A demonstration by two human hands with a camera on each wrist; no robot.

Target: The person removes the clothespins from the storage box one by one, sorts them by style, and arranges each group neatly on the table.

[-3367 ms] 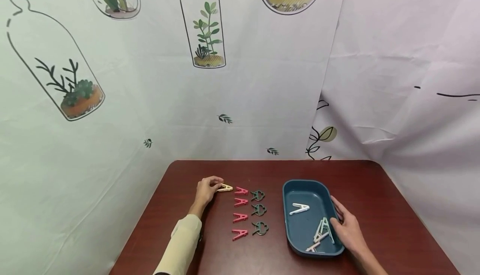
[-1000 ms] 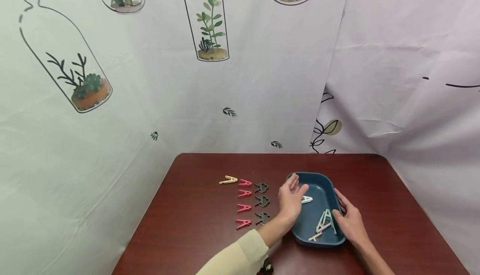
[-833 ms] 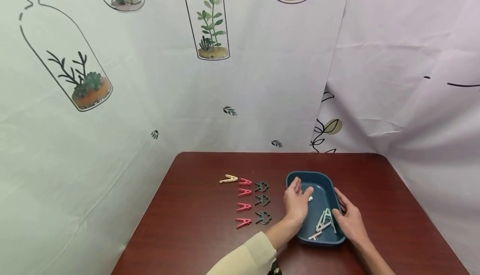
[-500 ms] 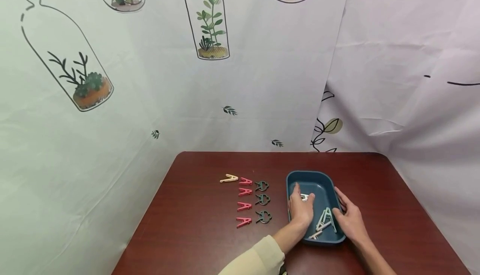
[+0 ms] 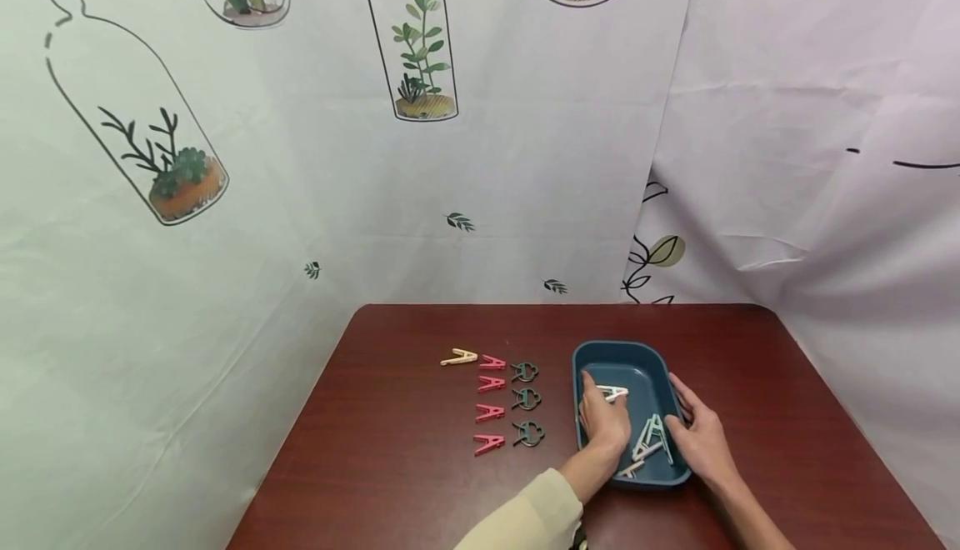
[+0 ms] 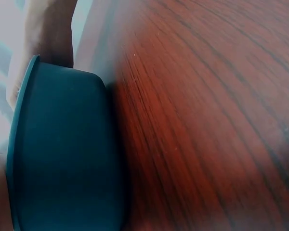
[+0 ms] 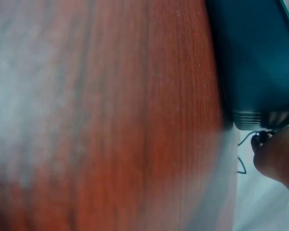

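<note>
Clips Found in Columns on Wood-Grain Worktop, Both Hands at Blue Tray

The worktop point(image 5: 420, 450) was found to be dark red-brown with rounded far corners; streaked grain and pale reflections were recorded in both wrist views. Behind it, a whitish fabric backdrop point(image 5: 540, 192) was hung, printed with potted plants in outlined glass jars and with small leaf sprigs; heavy creasing was observed towards the right.

The blue tray point(image 5: 617, 352) was set right of centre. Its right wall was gripped by the right hand point(image 5: 701, 442), thumb over the rim, fingers outside. The left hand point(image 5: 606, 421), below a cream sleeve point(image 5: 525, 517), was placed inside with fingers partly bent at the white clip point(image 5: 617, 392); whether it was pinched could not be told. A pale green clip point(image 5: 657, 429) was contained nearer the front, beside whitish pieces point(image 5: 632, 468).

Left of the tray, three dark green clips point(image 5: 527, 399), four red clips point(image 5: 490, 412) and one yellow clip point(image 5: 460, 357) were laid out.
</note>
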